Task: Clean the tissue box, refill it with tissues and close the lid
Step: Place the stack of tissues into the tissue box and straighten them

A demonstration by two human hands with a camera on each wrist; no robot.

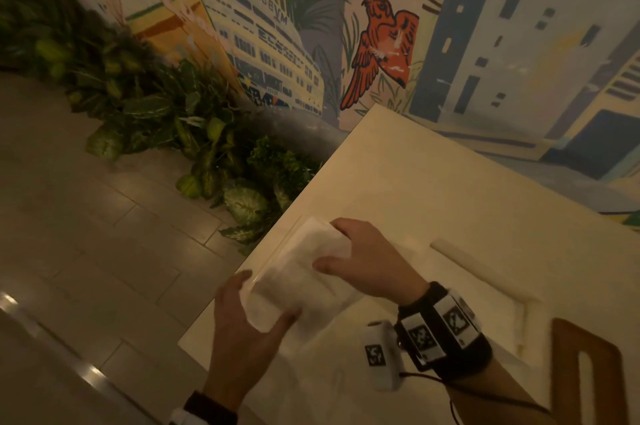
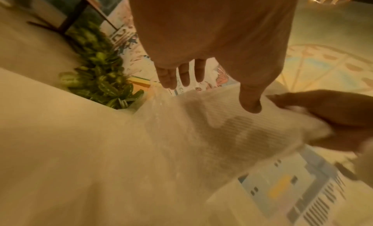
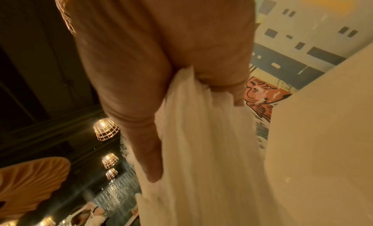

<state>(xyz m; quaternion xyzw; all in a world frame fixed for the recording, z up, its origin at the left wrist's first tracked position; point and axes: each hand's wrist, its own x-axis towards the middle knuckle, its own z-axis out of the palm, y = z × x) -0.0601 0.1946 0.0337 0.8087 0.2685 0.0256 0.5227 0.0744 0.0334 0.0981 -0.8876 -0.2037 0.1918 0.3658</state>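
Head camera looks down from above — 2 wrist cameras close in, sharing the tissue stack [image 1: 301,272].

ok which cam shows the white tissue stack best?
Head view: the whole white tissue stack shows, with the left hand on its near end and the right hand on its far end. The left wrist view blurs it; the right wrist view shows only part, hanging from the fingers.
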